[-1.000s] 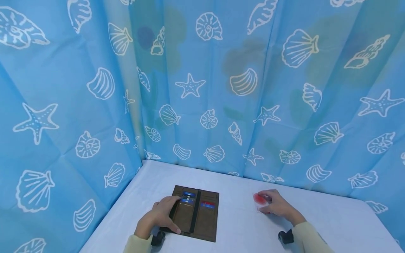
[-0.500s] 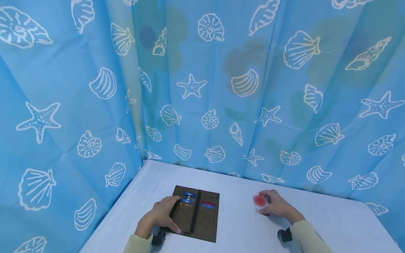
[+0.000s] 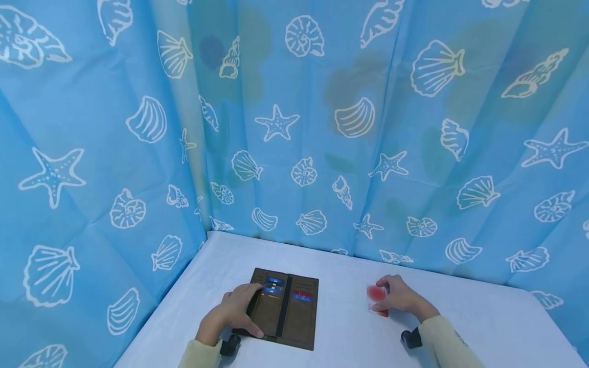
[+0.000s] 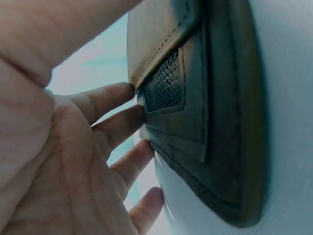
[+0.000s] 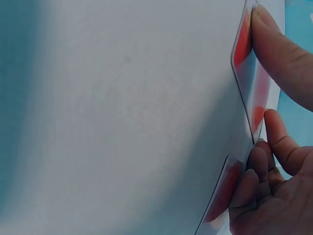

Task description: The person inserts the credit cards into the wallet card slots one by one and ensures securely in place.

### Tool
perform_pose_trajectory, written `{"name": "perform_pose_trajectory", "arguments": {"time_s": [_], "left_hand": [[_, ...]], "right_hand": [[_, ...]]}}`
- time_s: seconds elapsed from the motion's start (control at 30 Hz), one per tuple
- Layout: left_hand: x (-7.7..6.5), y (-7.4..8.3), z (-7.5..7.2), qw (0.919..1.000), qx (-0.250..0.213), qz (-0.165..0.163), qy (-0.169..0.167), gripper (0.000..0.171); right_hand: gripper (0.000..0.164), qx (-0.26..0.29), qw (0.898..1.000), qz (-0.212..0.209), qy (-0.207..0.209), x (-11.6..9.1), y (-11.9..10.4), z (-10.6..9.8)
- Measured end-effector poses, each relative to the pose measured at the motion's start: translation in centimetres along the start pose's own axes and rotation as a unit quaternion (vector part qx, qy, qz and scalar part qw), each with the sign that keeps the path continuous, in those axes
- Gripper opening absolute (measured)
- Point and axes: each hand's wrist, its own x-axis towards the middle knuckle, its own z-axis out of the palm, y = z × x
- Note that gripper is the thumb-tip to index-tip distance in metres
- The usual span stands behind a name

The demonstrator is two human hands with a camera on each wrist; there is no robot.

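A brown bifold wallet [image 3: 299, 322] lies spread open on the white tabletop, with blue and red cards [image 3: 302, 297] in its slots. My left hand [image 3: 236, 309] rests on its left part, thumb low near the bottom edge. In the left wrist view, fairly straight fingers [image 4: 120, 127] touch the wallet's edge [image 4: 220, 147]. To the right of the wallet, my right hand [image 3: 400, 296] pinches a white card with red markings [image 3: 375, 293] between thumb and fingertips. A second red-marked card [image 5: 225, 191] shows beside the curled lower fingers in the right wrist view.
The white-covered table [image 3: 340, 286] is bordered by blue curtains [image 3: 276, 194] printed with white shells and starfish, at the back and left. Black wrist devices [image 3: 411, 338] sit under both wrists, close to the tabletop.
My right hand has shifted slightly left, and the pinched card has come a little nearer to me, showing more red at its lower edge. My left hand and the wallet stay put.
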Motion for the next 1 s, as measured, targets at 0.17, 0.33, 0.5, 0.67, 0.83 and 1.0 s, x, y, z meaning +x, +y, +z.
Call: {"name": "perform_pose_trajectory", "arguments": {"time_s": [0.17,0.33,0.5,0.67,0.83,1.0], "left_hand": [[-0.13,0.19,-0.36,1.0000,0.002,-0.001,0.003,0.112],[-0.36,0.73,-0.69,0.9999,0.006,-0.012,0.002,0.112],[-0.28,0.90,-0.70,0.9998,0.004,-0.020,-0.008,0.111],[-0.32,0.80,-0.63,0.9999,-0.003,-0.015,-0.004,0.110],[-0.38,0.77,-0.58,0.9999,-0.003,-0.012,-0.003,0.110],[-0.37,0.85,-0.55,0.9998,0.001,-0.015,-0.008,0.109]], "right_hand": [[0.088,-0.011,1.000,0.001,0.006,0.02,-0.36,0.05],[0.090,-0.008,1.000,-0.009,0.011,-0.07,-0.72,0.00],[0.089,-0.007,1.000,-0.001,0.007,-0.18,-0.92,-0.04],[0.086,-0.015,1.000,0.004,0.007,-0.06,-0.77,0.17],[0.083,-0.014,1.000,0.003,0.012,-0.17,-0.68,0.33],[0.084,0.003,1.000,0.006,0.006,-0.67,-0.84,0.31]]}}
